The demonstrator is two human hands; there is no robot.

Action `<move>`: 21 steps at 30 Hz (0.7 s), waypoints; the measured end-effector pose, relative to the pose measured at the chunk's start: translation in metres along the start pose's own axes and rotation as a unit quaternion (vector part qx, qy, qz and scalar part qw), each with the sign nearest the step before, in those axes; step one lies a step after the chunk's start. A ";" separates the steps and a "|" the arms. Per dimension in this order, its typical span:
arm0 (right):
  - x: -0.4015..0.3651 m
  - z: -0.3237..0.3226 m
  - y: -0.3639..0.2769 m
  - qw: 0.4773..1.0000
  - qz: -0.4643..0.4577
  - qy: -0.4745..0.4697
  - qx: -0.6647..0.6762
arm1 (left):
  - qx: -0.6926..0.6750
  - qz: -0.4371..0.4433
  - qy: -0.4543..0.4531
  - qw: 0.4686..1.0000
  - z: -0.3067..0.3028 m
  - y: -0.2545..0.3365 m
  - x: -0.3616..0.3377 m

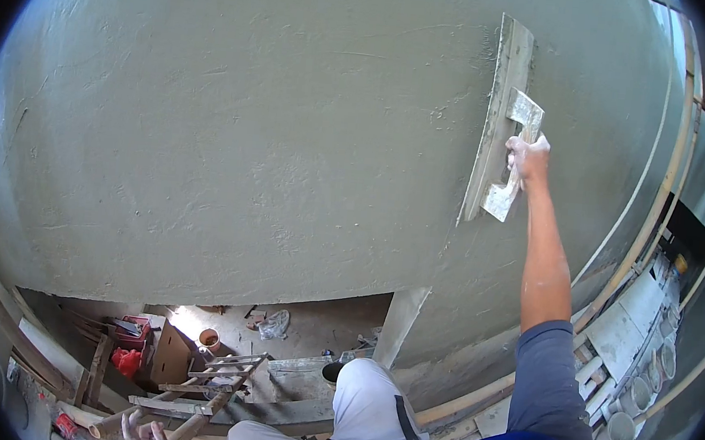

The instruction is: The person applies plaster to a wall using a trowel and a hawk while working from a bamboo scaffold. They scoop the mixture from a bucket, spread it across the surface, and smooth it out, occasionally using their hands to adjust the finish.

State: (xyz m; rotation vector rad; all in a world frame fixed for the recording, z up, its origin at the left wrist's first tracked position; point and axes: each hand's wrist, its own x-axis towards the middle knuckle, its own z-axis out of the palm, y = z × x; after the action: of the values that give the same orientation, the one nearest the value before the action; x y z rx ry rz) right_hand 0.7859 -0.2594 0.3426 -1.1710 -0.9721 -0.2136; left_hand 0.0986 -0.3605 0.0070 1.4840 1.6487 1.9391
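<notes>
Several poles (pixel 688 82) at three o'clock and buckets (pixel 634 399) at four crowd my feed; at two, I see the right hand (pixel 529 158) wrapped round the trowel (pixel 505 91), blade against wall (pixel 293 131); left hand (pixel 147 436), seven, by ladder (pixel 217 402), grip I can't tell

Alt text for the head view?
A person's right hand holds a long-bladed plastering trowel near-upright against a grey plastered wall. The left hand shows at the bottom edge, left of centre, by a wooden ladder; buckets line the right.
</notes>
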 end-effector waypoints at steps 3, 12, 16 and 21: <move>-0.011 0.017 -0.024 0.996 -0.018 -0.087 0.017 | -0.009 -0.036 0.022 0.999 0.002 0.008 -0.005; -0.107 0.038 -0.023 0.897 -0.285 -0.207 -0.269 | -0.099 0.093 -0.055 0.989 0.054 -0.001 0.010; -0.076 0.016 -0.034 0.872 -0.244 -0.154 -0.396 | -0.064 0.058 -0.038 0.995 0.032 -0.018 0.004; -0.033 0.008 0.000 0.845 -0.310 -0.142 -0.412 | 0.026 0.109 -0.034 0.993 0.032 0.004 0.009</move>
State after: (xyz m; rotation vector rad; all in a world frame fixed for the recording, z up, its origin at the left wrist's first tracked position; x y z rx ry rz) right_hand 0.7619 -0.2633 0.3193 -1.6499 -1.5891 -1.0915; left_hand 0.1209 -0.3355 0.0114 1.7962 1.5774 1.9387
